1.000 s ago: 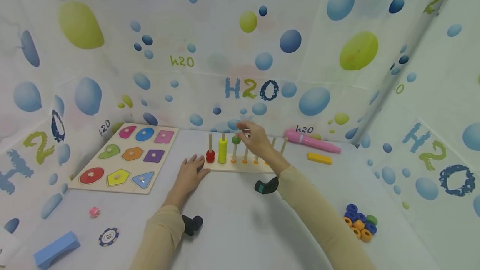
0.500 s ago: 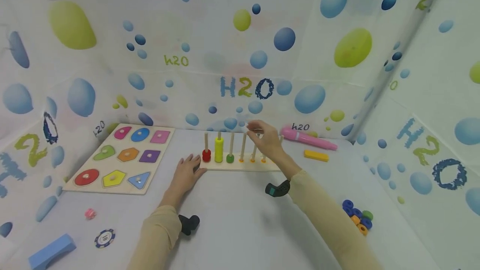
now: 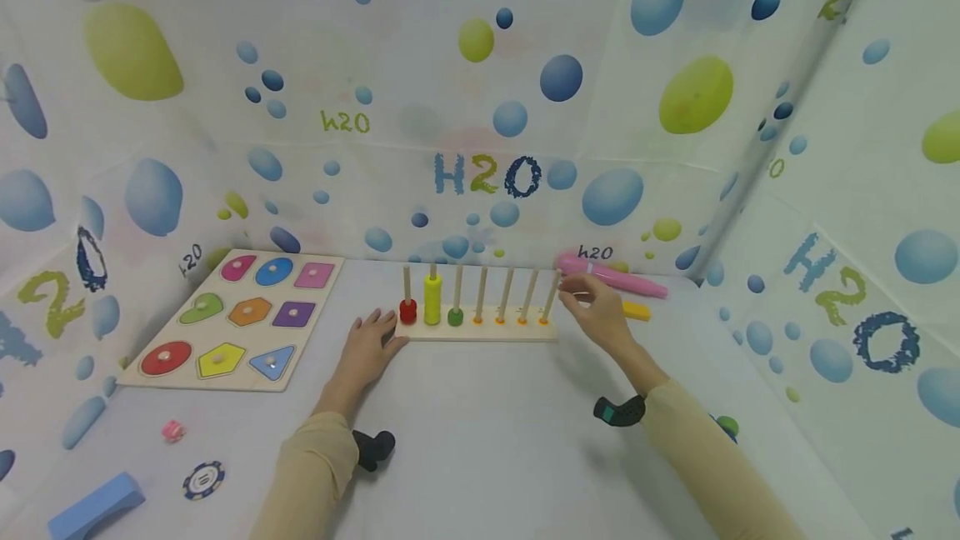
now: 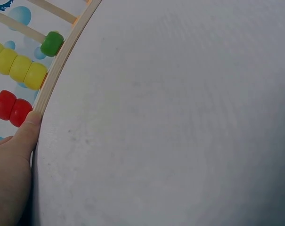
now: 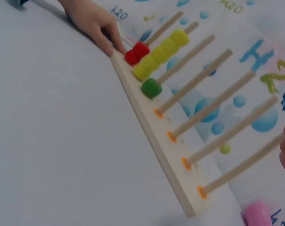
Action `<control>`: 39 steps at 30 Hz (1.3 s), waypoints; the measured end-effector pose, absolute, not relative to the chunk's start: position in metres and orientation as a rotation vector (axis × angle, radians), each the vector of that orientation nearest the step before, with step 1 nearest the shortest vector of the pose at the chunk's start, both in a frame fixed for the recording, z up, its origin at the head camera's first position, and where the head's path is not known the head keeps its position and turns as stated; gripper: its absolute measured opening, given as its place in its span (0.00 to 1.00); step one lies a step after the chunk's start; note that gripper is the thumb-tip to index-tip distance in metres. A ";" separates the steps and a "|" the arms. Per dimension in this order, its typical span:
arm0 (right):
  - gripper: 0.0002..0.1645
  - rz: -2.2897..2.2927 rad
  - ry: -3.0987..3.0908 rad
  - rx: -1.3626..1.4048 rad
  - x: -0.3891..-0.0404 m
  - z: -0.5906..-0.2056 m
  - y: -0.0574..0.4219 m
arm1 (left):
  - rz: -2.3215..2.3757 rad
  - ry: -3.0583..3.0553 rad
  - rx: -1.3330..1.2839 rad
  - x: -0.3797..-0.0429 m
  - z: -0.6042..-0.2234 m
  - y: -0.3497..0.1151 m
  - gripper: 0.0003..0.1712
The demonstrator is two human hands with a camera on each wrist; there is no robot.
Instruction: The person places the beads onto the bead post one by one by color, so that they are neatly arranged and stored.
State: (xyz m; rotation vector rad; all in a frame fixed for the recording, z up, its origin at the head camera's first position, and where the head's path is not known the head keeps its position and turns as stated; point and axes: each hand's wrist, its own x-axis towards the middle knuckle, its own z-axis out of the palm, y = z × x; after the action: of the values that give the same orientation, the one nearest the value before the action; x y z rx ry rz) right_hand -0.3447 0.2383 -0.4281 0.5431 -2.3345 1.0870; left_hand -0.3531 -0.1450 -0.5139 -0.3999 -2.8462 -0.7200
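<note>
A wooden peg board point(image 3: 480, 333) stands at the back of the table with a row of upright pegs. Its leftmost peg carries red beads point(image 3: 407, 312), the second a tall stack of yellow beads point(image 3: 432, 300), the third one green bead point(image 3: 455, 317); the other pegs are bare. My left hand point(image 3: 367, 348) rests at the board's left end, fingers spread, its thumb point(image 4: 32, 123) touching the board beside the red beads. Beside the top of the rightmost peg, my right hand point(image 3: 600, 311) hangs with loosely bent fingers. I see no bead in it.
A shape puzzle board point(image 3: 300, 361) lies at the left. Nearer are a pink piece point(image 3: 172, 431), a poker chip point(image 3: 203, 480) and a blue block point(image 3: 96, 508). A pink marker point(image 3: 626, 280) and yellow block point(image 3: 637, 311) lie back right. My right sleeve mostly hides loose beads point(image 3: 727, 424).
The green bead has dropped from the third peg's top to its base, released by my right hand. That hand has moved right past the last peg; my left hand stays at the board.
</note>
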 end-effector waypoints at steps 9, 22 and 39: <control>0.11 0.995 -2.471 0.357 -0.301 -0.461 0.320 | -0.750 -2.856 -0.412 -0.355 -0.515 -0.142 0.34; 0.12 0.705 -2.647 0.058 -0.217 -0.491 0.422 | -0.729 -2.846 -0.422 -0.357 -0.515 -0.142 0.34; 0.18 0.738 -2.841 -0.072 -0.168 -0.490 0.447 | -0.784 -2.856 -0.396 -0.354 -0.512 -0.145 0.34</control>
State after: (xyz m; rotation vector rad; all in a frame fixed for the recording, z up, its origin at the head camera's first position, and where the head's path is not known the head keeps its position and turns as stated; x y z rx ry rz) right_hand -0.1676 0.4469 -0.4901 -0.0719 -2.8409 0.7384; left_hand -0.3538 -0.1452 -0.5122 -0.3959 -2.8559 -0.7837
